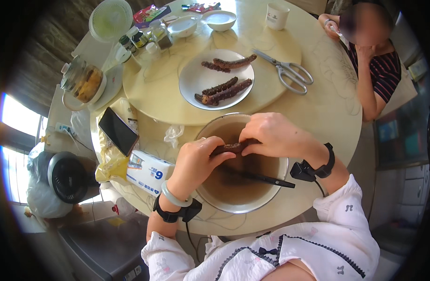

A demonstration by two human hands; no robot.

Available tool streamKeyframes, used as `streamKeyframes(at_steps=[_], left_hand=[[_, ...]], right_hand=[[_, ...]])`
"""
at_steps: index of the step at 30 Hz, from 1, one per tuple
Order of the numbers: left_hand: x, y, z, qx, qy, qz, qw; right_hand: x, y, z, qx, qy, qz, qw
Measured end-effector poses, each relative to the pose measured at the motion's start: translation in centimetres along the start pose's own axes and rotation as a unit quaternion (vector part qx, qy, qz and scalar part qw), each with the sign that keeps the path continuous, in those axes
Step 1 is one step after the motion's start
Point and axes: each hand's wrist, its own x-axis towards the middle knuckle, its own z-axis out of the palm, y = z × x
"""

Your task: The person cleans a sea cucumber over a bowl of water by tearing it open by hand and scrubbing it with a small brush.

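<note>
A dark brown sea cucumber (234, 148) is stretched between my two hands above a white basin (284, 180) of cloudy brown water. My left hand (199, 157) pinches its left end with thumb and fingers. The other end is gripped by my right hand (276, 135), palm turned down. A slim black-handled tool (267, 179) slopes into the water, its far end hidden under the surface. Beyond the basin, a white plate (189, 77) carries several knobbly dark sea cucumbers (226, 92). Scissors (290, 71) with grey handles lie to the plate's right.
The plate stands on a round turntable (144, 103). To the left are a phone (118, 131), a tissue pack (149, 171), crumpled clear plastic (174, 135) and a glass teapot (86, 79). Bowls (219, 20), small jars (139, 37) and a cup (277, 17) stand farther back. Another person (372, 61) sits at far right.
</note>
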Motion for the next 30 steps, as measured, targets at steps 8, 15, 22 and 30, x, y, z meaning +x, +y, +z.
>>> streamKeyframes(at_steps=[8,15,22,30], left_hand=[[-0.2,-0.1,1.3,0.181,-0.032,0.072,0.980],[0.1,-0.5,0.9,0.082,-0.029,0.055,0.995],[0.1,-0.2,-1.1,-0.063,-0.062,-0.007,0.996],[0.1,0.0,-2.3,-0.259,-0.108,-0.111,0.953]], right_hand=[[-0.1,0.0,2.6,-0.109,-0.020,-0.040,0.993],[-0.4,0.0,3.1,-0.093,0.019,-0.014,0.995],[0.3,-0.4,1.2,0.032,-0.018,-0.005,0.999],[0.8,0.0,-0.1,0.162,-0.043,-0.029,0.985]])
